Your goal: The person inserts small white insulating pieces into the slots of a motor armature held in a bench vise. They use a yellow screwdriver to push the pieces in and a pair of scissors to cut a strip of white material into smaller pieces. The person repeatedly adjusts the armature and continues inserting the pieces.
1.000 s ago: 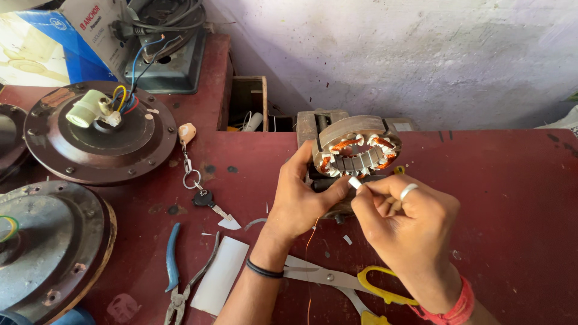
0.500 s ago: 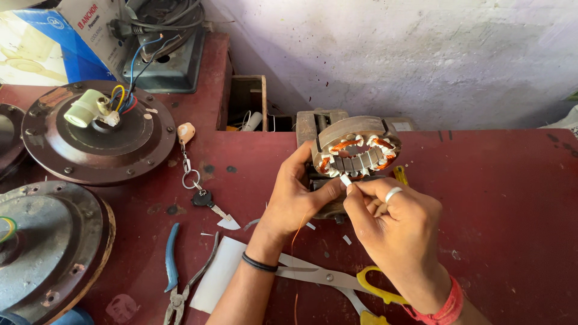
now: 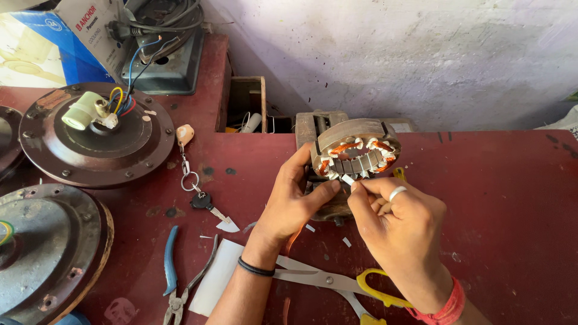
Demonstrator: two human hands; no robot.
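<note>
Left hand (image 3: pixel 295 204) clamps stator (image 3: pixel 355 150) by rim; right hand (image 3: pixel 400 225) pinches paper strip (image 3: pixel 348 179) at slot. Stator likely heavy, stiff; copper windings fragile, so hold by rim. Scissors (image 3: pixel 337 283) near.

We see a red bench (image 3: pixel 512 210) carrying fan covers (image 3: pixel 96 135), keys (image 3: pixel 201 198), pliers (image 3: pixel 174 277), scissors (image 3: pixel 337 283), white paper strip (image 3: pixel 217 277).

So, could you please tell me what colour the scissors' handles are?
Yellow; the scissors' handles show best in the head view.
</note>
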